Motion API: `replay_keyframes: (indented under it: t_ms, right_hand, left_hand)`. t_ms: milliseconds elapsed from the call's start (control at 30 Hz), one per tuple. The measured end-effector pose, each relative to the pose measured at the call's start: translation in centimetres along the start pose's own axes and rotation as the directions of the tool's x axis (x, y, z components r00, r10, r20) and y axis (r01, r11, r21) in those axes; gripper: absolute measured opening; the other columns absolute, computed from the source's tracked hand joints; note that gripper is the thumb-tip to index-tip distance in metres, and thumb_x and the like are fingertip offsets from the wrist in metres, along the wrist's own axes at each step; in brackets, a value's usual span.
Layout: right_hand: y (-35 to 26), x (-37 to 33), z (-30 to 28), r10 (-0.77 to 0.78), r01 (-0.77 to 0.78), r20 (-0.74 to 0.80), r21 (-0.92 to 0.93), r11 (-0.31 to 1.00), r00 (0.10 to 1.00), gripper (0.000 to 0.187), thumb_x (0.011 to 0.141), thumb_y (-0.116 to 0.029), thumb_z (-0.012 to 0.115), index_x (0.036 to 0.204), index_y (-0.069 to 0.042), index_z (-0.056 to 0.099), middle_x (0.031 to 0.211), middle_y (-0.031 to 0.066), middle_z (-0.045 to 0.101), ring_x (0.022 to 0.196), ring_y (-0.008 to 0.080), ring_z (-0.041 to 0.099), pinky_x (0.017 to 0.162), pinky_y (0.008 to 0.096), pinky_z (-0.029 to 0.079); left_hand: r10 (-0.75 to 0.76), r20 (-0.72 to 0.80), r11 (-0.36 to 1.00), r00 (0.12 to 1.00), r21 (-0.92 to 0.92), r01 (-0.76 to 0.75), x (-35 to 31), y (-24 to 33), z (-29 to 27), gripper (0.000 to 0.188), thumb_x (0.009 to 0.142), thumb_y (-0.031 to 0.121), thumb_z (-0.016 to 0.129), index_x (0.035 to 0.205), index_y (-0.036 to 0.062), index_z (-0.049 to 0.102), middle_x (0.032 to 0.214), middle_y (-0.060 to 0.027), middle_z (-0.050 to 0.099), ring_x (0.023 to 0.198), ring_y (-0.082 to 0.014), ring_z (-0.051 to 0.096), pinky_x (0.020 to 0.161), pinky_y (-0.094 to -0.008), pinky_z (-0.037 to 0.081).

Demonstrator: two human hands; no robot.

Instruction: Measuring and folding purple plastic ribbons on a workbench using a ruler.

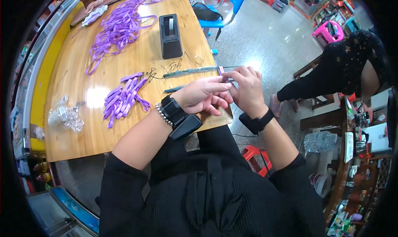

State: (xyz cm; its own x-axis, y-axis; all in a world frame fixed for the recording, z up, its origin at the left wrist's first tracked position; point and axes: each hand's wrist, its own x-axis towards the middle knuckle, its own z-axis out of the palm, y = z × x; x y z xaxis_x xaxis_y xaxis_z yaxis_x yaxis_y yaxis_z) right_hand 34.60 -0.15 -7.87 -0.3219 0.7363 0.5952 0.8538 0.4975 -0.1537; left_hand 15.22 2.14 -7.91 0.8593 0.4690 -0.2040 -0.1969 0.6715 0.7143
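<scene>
At the table's right edge my two hands meet around a short piece of purple ribbon. My right hand is closed, its thumb and index finger pinching near the ribbon. My left hand reaches in from the other side, its thumb and index finger at the same spot and its other fingers loosely curled. Fingers partly hide the ribbon's lower end. A long thin green rod lies just beyond my hands, its right end by the ribbon. Partly under my left hand is a dark pen-like stick.
On the wooden table lie a pile of folded purple ribbon strips, a large tangle of purple ribbon, a black tape dispenser and crumpled clear plastic. A blue chair stands beyond. Another person sits at right.
</scene>
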Motion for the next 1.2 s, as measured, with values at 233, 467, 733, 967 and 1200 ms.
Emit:
replay_keyframes:
  t_ms: [233,467,733,967,1200]
  right_hand:
    - [-0.16,0.15,0.01,0.018,-0.018,0.043,0.020,1.000,0.999,0.014,0.076,-0.019,0.068,0.090,-0.017,0.069,0.085,0.0013,0.060,0.088,0.0244,0.056,0.078,0.0383,0.039]
    - [0.40,0.06,0.26,0.059,-0.063,0.042,0.091,0.994,0.997,0.015,0.075,-0.019,0.069,0.090,-0.016,0.068,0.087,0.0017,0.061,0.090,0.0235,0.056,0.079,0.0379,0.038]
    - [0.46,-0.30,0.29,0.109,-0.113,0.035,0.132,0.985,0.993,0.019,0.075,-0.014,0.070,0.094,-0.014,0.069,0.089,0.0024,0.061,0.090,0.0233,0.057,0.082,0.0368,0.040]
    - [0.67,-0.28,0.48,0.109,-0.117,0.064,0.154,0.981,0.992,0.020,0.076,-0.015,0.070,0.096,-0.015,0.068,0.091,0.0023,0.059,0.091,0.0228,0.055,0.081,0.0362,0.039]
    - [0.76,-0.33,0.37,0.121,-0.125,0.029,0.175,0.977,0.992,0.018,0.076,-0.014,0.070,0.094,-0.014,0.068,0.092,0.0034,0.059,0.092,0.0234,0.056,0.081,0.0361,0.039]
  left_hand:
    - [-0.005,-0.032,0.999,0.999,-0.035,0.004,-0.12,-0.18,-0.15,0.035,0.100,0.027,0.050,0.128,0.0081,0.041,0.095,-0.0089,0.063,0.078,-0.0117,0.065,0.059,-0.0267,0.060]
    - [-0.015,-0.041,1.000,0.999,-0.016,0.014,-0.24,0.14,0.27,0.037,0.100,0.028,0.050,0.131,0.0087,0.041,0.096,-0.0076,0.060,0.079,-0.0102,0.063,0.063,-0.0265,0.059]
    - [-0.001,-0.049,0.999,0.999,-0.035,-0.001,-0.28,0.09,0.52,0.044,0.100,0.027,0.050,0.138,0.0096,0.035,0.099,-0.0089,0.059,0.082,-0.0111,0.061,0.070,-0.0289,0.056]
    - [-0.009,-0.044,0.999,0.999,-0.052,0.007,-0.70,0.26,0.66,0.058,0.100,0.025,0.050,0.148,0.0099,0.021,0.101,-0.0101,0.059,0.083,-0.0113,0.061,0.070,-0.0287,0.056]
    - [-0.016,-0.067,0.996,0.998,-0.086,0.011,-0.82,0.23,0.44,0.062,0.099,0.024,0.050,0.150,0.0100,0.018,0.102,-0.0105,0.058,0.083,-0.0126,0.061,0.069,-0.0282,0.056]
